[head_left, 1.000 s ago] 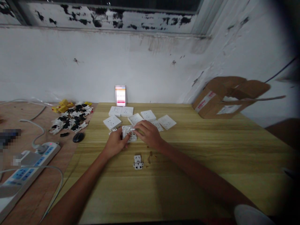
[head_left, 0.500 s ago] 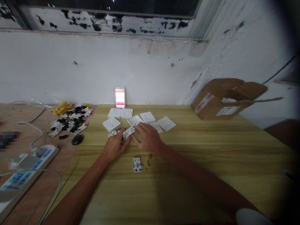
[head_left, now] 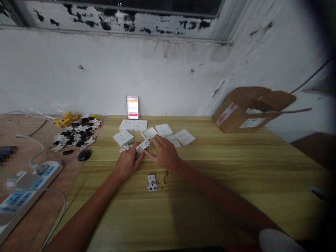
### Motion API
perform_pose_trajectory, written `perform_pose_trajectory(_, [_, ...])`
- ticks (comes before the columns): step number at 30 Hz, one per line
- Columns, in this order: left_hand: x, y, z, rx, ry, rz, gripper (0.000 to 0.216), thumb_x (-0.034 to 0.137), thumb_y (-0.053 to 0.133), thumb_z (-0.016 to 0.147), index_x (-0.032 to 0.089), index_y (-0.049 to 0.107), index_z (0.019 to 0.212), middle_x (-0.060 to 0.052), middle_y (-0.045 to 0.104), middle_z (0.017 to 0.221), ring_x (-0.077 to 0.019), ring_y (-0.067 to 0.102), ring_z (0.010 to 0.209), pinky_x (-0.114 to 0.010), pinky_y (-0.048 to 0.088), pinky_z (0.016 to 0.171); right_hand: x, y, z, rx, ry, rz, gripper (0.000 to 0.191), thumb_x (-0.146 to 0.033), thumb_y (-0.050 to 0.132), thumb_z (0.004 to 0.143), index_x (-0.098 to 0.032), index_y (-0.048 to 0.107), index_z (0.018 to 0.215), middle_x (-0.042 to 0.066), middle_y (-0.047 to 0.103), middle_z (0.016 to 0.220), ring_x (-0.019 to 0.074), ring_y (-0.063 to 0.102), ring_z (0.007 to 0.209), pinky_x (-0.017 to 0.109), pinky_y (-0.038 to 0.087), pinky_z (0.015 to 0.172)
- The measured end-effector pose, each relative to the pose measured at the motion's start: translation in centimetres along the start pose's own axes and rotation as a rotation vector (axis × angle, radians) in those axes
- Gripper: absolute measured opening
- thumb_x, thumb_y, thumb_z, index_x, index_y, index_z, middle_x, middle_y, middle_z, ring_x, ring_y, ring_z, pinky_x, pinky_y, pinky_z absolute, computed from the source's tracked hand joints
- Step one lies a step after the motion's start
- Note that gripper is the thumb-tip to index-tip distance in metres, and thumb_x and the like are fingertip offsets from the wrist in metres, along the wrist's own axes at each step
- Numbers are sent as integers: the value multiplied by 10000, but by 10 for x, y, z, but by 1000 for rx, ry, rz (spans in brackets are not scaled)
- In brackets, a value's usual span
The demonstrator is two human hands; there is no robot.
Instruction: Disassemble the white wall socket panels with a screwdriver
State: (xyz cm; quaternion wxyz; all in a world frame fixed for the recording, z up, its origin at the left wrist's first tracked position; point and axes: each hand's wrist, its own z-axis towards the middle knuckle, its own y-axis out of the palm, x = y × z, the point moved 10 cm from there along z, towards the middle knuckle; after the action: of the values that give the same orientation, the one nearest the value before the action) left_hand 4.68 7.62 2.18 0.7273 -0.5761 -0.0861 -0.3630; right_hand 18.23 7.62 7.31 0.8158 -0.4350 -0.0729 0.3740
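Between my two hands a white wall socket panel (head_left: 142, 147) is held tilted above the wooden table. My left hand (head_left: 127, 161) grips its left side, thumb at the lower edge. My right hand (head_left: 165, 150) has its fingers closed on the right end, where small white parts show; their detail is too small to tell. White socket parts (head_left: 125, 147) lie just beyond my left hand. Nearer to me rests a loose white socket insert (head_left: 152, 183) with dark holes. Behind my hands are several white socket panels (head_left: 123, 138), some turned face down.
A lit phone (head_left: 133, 107) leans on the wall. On the left lie a heap of black and white parts (head_left: 76, 133), yellow pieces (head_left: 67, 119), a black mouse (head_left: 84, 155) and a power strip (head_left: 31, 196) with cables. An open cardboard box (head_left: 241, 112) stands back right.
The whole view has shifted slightly, so everything appears a little further left and up. Both hands keep their hold on the socket panel, with only slight finger movement.
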Motion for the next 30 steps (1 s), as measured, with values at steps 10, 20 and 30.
perform_pose_trajectory(10, [1, -7, 1, 69, 3, -16, 286, 442, 497, 1038, 209, 544, 1197, -21, 695, 726, -224, 689, 614, -280, 437, 583, 17, 5, -2, 65, 156, 332, 330, -382, 782, 894, -241, 624, 1147, 36, 695, 982, 177, 671, 815, 316, 545, 745])
perform_pose_trajectory(20, [2, -6, 2, 33, 15, 57, 322, 464, 467, 1052, 196, 529, 1222, -56, 731, 766, -249, 708, 633, -301, 453, 593, 26, 15, -3, 82, 225, 507, 335, -290, 812, 848, -236, 649, 1135, 32, 703, 960, 168, 688, 778, 335, 586, 746])
perform_pose_trajectory(30, [3, -2, 1, 11, 26, 100, 315, 447, 443, 1059, 193, 510, 1232, -59, 727, 757, -252, 706, 628, -307, 449, 592, 35, 28, -10, 97, 370, 673, 324, -249, 807, 808, -225, 669, 1100, 18, 687, 900, 159, 669, 728, 314, 584, 712])
